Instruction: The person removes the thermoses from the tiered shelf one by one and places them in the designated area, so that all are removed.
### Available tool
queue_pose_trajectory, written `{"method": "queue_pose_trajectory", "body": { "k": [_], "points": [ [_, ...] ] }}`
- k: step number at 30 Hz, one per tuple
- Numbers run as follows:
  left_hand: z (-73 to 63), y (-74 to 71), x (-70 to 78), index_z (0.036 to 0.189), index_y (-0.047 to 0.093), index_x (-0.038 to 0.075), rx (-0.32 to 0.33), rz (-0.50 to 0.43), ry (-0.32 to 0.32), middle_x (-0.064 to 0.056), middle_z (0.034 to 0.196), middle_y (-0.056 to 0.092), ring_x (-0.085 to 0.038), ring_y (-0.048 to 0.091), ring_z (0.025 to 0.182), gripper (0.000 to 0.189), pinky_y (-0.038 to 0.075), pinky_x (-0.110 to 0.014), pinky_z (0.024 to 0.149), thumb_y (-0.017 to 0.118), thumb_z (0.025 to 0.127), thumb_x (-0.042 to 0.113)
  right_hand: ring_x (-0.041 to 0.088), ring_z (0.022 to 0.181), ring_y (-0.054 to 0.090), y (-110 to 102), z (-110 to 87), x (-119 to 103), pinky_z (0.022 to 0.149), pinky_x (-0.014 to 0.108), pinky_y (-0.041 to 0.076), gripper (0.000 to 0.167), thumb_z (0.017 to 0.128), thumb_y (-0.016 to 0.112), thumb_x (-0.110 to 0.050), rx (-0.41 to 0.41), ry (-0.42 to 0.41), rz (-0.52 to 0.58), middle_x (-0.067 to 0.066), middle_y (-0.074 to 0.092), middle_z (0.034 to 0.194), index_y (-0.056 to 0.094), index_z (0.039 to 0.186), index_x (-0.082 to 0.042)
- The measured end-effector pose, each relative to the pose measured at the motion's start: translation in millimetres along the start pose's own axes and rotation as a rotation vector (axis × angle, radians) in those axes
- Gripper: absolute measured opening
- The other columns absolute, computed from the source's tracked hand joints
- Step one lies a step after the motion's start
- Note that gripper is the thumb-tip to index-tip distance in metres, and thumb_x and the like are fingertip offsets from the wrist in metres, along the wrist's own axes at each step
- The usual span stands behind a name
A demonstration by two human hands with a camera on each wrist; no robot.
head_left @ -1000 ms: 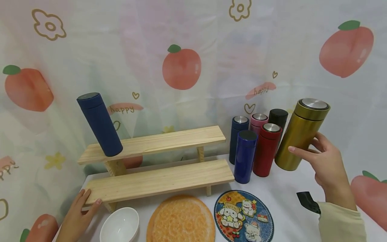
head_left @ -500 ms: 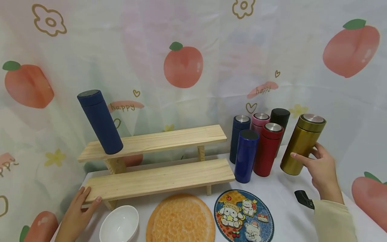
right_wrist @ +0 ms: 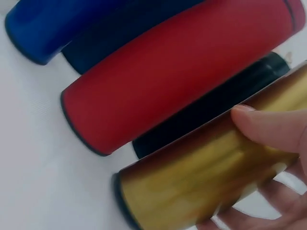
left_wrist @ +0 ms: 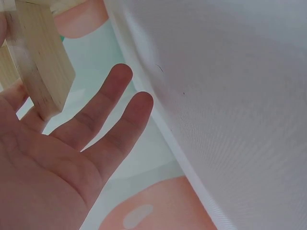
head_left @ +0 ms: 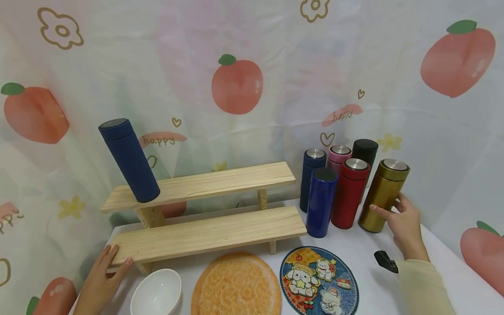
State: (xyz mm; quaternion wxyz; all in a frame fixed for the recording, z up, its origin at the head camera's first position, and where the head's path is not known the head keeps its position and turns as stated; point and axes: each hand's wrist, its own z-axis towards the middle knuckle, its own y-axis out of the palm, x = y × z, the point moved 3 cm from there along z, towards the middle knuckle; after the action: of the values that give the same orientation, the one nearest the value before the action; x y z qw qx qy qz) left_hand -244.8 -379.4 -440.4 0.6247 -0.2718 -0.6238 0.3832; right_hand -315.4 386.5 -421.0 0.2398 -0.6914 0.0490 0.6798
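At the far right in the head view, my right hand [head_left: 404, 223] holds a gold thermos flask [head_left: 383, 196] with a silver lid, thumb on one side and fingers on the other. The flask stands almost upright, its base at or just above the cloth, beside a red flask [head_left: 350, 194] and a black flask [head_left: 365, 152]. In the right wrist view the gold flask [right_wrist: 206, 177] lies close to the red one. My left hand [head_left: 98, 280] grips the left end of a two-tier wooden shelf [head_left: 208, 234], two fingers stretched out free in the left wrist view.
A navy flask [head_left: 131, 162] stands on the upper tier's left end. Navy [head_left: 313, 181], pink [head_left: 339, 155] and glossy blue [head_left: 322, 203] flasks crowd right of the shelf. In front lie a white bowl [head_left: 155, 291], an orange round mat [head_left: 236, 284] and a cartoon mat [head_left: 319, 280].
My right hand has lowered the gold flask and brought it left, toward the red and black flasks. It is less tilted now. My left hand has stayed at the shelf.
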Motion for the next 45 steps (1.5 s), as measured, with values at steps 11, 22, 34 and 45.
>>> {"method": "queue_pose_trajectory", "body": {
  "k": [11, 22, 34, 45],
  "points": [
    [1.5, 1.3, -1.5, 0.158, 0.029, -0.018, 0.023, 0.003, 0.028, -0.045, 0.163, 0.019, -0.067, 0.032, 0.142, 0.085, 0.050, -0.067, 0.102, 0.061, 0.110, 0.045, 0.064, 0.152, 0.016, 3, 3.8, 6, 0.112, 0.079, 0.031, 0.098, 0.107, 0.068, -0.036, -0.074, -0.075, -0.149, 0.036, 0.010, 0.171, 0.002, 0.171, -0.004],
    [2.4, 0.0, -3.9, 0.159, 0.025, -0.018, 0.000, 0.011, -0.004, -0.045, 0.164, 0.014, -0.068, 0.027, 0.144, 0.089, 0.046, -0.070, 0.107, 0.059, 0.110, 0.048, 0.059, 0.154, 0.020, 12, 6.1, 10, 0.112, 0.072, 0.036, 0.088, 0.109, 0.064, -0.031, -0.066, -0.019, -0.180, 0.038, 0.015, 0.169, 0.008, 0.169, 0.002],
    [2.1, 3.2, -5.1, 0.160, 0.026, -0.017, 0.000, 0.017, -0.013, -0.044, 0.165, 0.015, -0.067, 0.026, 0.145, 0.089, 0.043, -0.072, 0.109, 0.059, 0.110, 0.049, 0.049, 0.158, 0.013, 18, 13.0, 25, 0.118, 0.067, 0.029, 0.089, 0.110, 0.062, -0.038, -0.056, 0.008, -0.084, 0.027, 0.008, 0.174, 0.003, 0.172, -0.013],
    [0.0, 3.4, -1.8, 0.158, 0.032, -0.017, 0.042, 0.009, 0.024, -0.044, 0.163, 0.020, -0.066, 0.033, 0.142, 0.084, 0.049, -0.068, 0.104, 0.062, 0.110, 0.044, 0.042, 0.161, 0.002, 5, 0.1, -17, 0.126, 0.059, 0.016, 0.089, 0.112, 0.052, -0.037, 0.053, -0.045, 0.037, 0.021, -0.004, 0.177, -0.009, 0.172, -0.012]
  ]
}}
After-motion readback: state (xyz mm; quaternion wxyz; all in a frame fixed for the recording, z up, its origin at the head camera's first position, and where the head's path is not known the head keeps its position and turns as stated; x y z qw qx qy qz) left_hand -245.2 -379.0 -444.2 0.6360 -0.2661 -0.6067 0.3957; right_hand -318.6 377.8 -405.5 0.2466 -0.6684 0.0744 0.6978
